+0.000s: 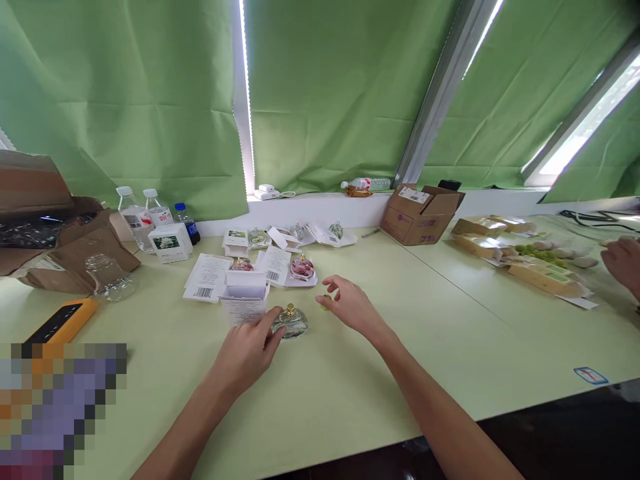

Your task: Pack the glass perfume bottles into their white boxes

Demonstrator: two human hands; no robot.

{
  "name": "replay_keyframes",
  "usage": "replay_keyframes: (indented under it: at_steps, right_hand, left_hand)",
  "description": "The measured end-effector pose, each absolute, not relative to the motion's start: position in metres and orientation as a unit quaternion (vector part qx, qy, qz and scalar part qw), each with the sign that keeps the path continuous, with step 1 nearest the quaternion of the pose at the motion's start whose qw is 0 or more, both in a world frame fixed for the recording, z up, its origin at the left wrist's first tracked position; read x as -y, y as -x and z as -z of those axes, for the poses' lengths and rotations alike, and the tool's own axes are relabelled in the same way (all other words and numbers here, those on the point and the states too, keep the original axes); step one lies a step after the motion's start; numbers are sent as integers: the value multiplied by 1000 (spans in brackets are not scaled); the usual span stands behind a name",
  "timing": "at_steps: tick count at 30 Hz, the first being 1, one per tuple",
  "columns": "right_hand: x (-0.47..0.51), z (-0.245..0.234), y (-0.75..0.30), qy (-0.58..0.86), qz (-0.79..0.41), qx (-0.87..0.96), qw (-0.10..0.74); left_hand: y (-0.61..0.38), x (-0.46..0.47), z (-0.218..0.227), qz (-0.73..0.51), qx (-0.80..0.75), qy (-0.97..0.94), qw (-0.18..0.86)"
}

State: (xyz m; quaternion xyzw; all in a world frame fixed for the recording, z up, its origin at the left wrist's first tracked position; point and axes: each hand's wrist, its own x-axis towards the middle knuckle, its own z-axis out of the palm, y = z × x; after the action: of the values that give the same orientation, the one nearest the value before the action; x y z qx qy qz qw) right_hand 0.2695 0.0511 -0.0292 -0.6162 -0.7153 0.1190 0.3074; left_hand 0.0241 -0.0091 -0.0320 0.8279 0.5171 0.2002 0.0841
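Observation:
My left hand [250, 350] holds a clear glass perfume bottle [295, 325] by its left side, thumb in front and index finger behind. The bottle stands upright on the table, its gold neck and sprayer uncovered. To its right, my right hand [353, 307] has its thumb and fingers curled about a small yellowish cap [325, 303], low over the table. Just behind my left hand stands an opened white box [244, 297]. Past it, a bottle with a red floral look [302, 268] rests on white packaging beside a printed white carton [207, 277].
More bottles and opened white boxes [235, 241] line the back. At left are a clear jar [107, 280], drink bottles [134, 217], a cardboard carton [30, 220] and an orange-black device [63, 320]. A brown box [420, 213] and yellow packages [545, 277] stand right, near another person's hand [623, 263].

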Motion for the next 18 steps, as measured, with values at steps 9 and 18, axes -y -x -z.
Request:
replay_keyframes:
  at_steps: [9,18]
  right_hand:
    - [-58,47,-271,601,-111,744,272]
    - [-50,32,-261,585,-140,748,280]
  left_hand:
    - [-25,9,31,-192,-520,-829,78]
    - [-25,9,31,-193,-519,-829,78]
